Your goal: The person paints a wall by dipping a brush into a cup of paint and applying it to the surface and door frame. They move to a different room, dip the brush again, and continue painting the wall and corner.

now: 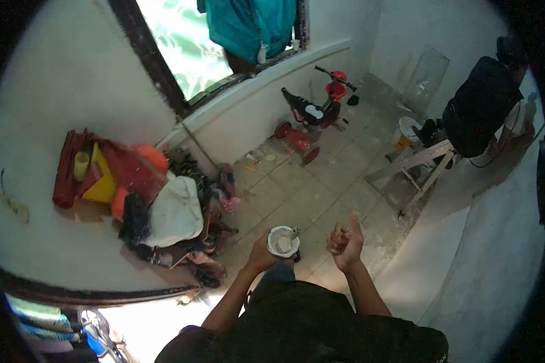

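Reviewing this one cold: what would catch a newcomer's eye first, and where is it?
Probably the teal cloth, hanging at the bright window, and the red-and-black tricycle on the tiled floor. Next comes the red, yellow and white heap at the picture's left. Near the bottom centre, the left hand holds a white tub.

Daylight glares through the window [178, 45], the floor [300, 187] lies dimmer, and fisheye distortion curves toward black corners.
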`<move>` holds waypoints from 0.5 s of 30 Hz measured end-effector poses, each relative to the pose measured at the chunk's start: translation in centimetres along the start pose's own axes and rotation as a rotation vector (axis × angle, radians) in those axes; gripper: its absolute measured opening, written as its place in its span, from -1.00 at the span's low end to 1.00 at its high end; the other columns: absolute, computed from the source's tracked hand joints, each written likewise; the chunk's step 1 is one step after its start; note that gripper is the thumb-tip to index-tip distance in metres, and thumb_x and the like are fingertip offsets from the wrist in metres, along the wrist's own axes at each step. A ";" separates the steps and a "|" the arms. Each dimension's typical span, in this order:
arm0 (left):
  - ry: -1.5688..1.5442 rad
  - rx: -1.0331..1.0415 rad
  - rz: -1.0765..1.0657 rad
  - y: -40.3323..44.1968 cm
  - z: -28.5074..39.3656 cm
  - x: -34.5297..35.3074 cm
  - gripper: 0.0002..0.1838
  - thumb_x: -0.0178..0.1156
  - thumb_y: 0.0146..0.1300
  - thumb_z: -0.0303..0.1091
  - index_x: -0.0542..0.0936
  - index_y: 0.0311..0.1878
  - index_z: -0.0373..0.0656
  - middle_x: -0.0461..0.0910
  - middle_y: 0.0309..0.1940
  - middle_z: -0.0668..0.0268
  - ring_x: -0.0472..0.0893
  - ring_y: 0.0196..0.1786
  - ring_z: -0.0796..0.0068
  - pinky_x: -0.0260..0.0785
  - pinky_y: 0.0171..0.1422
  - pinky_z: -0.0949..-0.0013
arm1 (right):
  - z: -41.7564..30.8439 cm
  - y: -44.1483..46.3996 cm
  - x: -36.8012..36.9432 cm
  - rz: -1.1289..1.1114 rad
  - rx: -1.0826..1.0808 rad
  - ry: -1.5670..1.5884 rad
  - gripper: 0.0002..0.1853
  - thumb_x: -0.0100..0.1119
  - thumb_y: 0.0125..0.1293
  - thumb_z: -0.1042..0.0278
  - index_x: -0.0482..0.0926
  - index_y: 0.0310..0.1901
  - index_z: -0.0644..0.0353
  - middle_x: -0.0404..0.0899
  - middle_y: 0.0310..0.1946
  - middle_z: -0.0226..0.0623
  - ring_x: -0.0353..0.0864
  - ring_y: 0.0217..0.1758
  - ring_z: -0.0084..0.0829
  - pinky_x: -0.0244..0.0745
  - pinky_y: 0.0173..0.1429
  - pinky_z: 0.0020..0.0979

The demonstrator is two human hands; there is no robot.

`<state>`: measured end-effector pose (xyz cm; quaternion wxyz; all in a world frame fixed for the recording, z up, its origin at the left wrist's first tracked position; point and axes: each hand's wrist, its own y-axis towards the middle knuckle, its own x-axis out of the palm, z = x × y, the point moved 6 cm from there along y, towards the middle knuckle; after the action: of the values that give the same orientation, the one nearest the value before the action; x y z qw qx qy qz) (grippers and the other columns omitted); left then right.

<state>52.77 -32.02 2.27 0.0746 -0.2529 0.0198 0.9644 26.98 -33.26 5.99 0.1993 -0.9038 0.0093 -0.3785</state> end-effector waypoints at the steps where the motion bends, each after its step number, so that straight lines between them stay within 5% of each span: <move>1: 0.007 0.036 -0.013 2.0 0.2 0.6 -0.07 0.74 -0.15 -0.03 0.51 0.27 -0.21 0.73 0.08 0.08 0.73 0.18 0.18 0.58 0.21 0.13 | -0.3 0.8 -0.9 0.011 -0.014 -0.001 -0.29 0.02 0.45 -0.51 0.35 -0.58 -0.01 0.12 -0.71 -0.58 0.04 -0.67 -0.55 -0.07 -0.58 -0.46; 3: 0.009 0.085 -0.028 6.5 0.2 1.8 -0.07 0.74 -0.14 -0.02 0.51 0.27 -0.21 0.73 0.09 0.10 0.74 0.17 0.19 0.58 0.21 0.14 | -0.7 3.3 -2.1 0.027 0.046 0.023 -0.35 0.05 0.48 -0.43 0.40 -0.50 0.02 0.23 -0.63 -0.58 0.09 -0.60 -0.56 -0.03 -0.55 -0.47; 8: -0.088 0.087 -0.148 18.6 0.9 5.3 -0.14 0.72 -0.10 -0.01 0.53 0.24 -0.14 0.72 0.08 0.11 0.74 0.12 0.12 0.57 0.17 0.13 | -4.3 10.4 -4.4 0.165 0.144 0.031 -0.77 0.13 0.55 0.14 0.59 -0.26 0.03 0.29 -0.55 -0.58 0.24 -0.52 -0.59 0.07 -0.51 -0.49; 15: -0.169 0.214 -0.289 35.3 3.8 9.7 -0.13 0.69 -0.07 0.08 0.54 0.24 -0.15 0.70 0.08 0.10 0.71 0.15 0.04 0.56 0.19 0.08 | -14.4 20.1 -5.7 0.267 -0.068 -0.155 -0.78 0.29 0.47 0.16 0.62 -0.06 0.12 0.34 -0.55 -0.57 0.30 -0.56 -0.62 0.18 -0.50 -0.48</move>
<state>37.12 -65.27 0.82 0.2402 -0.1619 0.0794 0.9538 15.68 -55.88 3.90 0.2174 -0.9272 0.1269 -0.2772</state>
